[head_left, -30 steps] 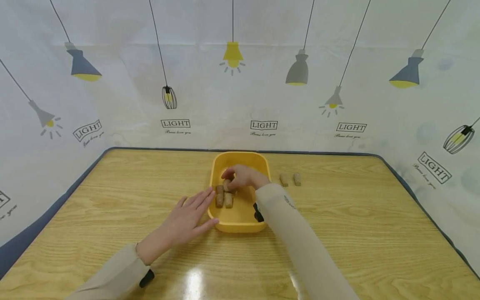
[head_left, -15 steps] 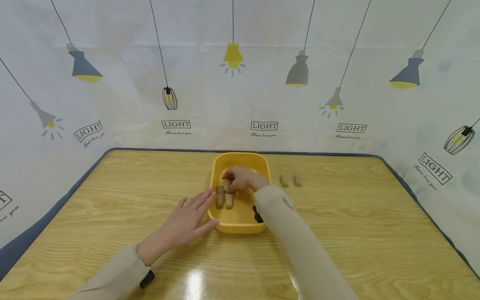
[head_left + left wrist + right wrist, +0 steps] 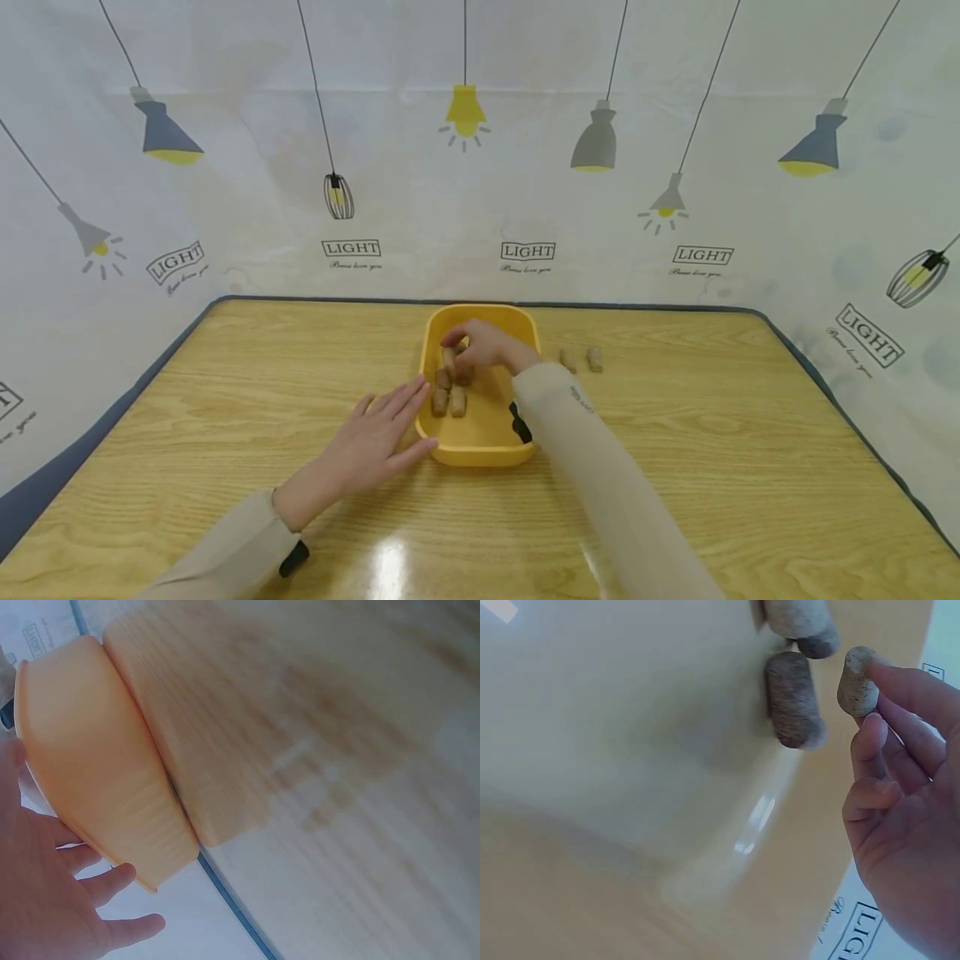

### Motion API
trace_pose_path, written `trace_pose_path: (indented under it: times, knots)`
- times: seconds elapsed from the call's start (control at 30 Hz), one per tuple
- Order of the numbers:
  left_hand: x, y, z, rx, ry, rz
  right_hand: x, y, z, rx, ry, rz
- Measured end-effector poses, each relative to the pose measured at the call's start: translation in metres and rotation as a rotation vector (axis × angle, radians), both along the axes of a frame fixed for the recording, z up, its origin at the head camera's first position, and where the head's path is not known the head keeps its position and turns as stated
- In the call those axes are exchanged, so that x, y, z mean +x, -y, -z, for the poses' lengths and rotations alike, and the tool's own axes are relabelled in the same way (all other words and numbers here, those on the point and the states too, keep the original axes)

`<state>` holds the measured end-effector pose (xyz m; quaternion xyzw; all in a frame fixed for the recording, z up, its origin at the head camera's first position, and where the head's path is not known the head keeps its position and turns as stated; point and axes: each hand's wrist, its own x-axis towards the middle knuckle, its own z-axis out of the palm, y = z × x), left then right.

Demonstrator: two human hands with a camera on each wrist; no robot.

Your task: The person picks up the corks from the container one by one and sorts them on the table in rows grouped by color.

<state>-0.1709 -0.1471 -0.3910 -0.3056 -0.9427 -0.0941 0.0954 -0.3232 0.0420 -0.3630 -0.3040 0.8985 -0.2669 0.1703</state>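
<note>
My right hand (image 3: 483, 343) is inside the yellow plastic tub (image 3: 480, 456), pinching a cork (image 3: 857, 682) between thumb and fingertips. In the right wrist view, the held cork is apart from a darker cork (image 3: 793, 701) lying on the tub floor. Several corks lie at the tub's left side, among them a brown cork (image 3: 440, 403) and a paler cork (image 3: 458, 402) side by side. My left hand (image 3: 367, 442) is spread flat, with its fingertips at the tub's left rim; the left wrist view shows its fingers (image 3: 112, 885) extended by the tub's outer wall.
Two more corks, a nearer one (image 3: 567, 360) and one beside it (image 3: 595, 358), lie on the wooden table (image 3: 712, 433) right of the tub. A wall sheet (image 3: 420, 192) printed with lamps rises behind the table's far edge.
My right hand has risen slightly toward the far end of the tub, with the cork lifted in its fingertips. A brown cork in the left row has shifted a little. The left hand stays put.
</note>
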Motion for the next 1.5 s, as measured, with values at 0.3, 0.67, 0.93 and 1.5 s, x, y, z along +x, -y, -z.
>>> trace_pose_path:
  times: [0.3, 0.67, 0.93, 1.5]
  knots:
    - [0.000, 0.001, 0.000, -0.002, 0.005, -0.002, 0.001, -0.004, -0.022, -0.006, -0.049, -0.079]
    - [-0.001, 0.001, 0.002, 0.007, 0.006, -0.001, 0.004, -0.014, -0.043, 0.017, -0.065, -0.085]
    - [-0.001, 0.000, 0.001, 0.002, 0.005, -0.001, 0.006, -0.031, -0.041, 0.017, -0.116, -0.144]
    - [-0.001, -0.001, 0.002, -0.006, -0.021, 0.003, 0.011, -0.076, -0.037, -0.055, -0.193, -0.076]
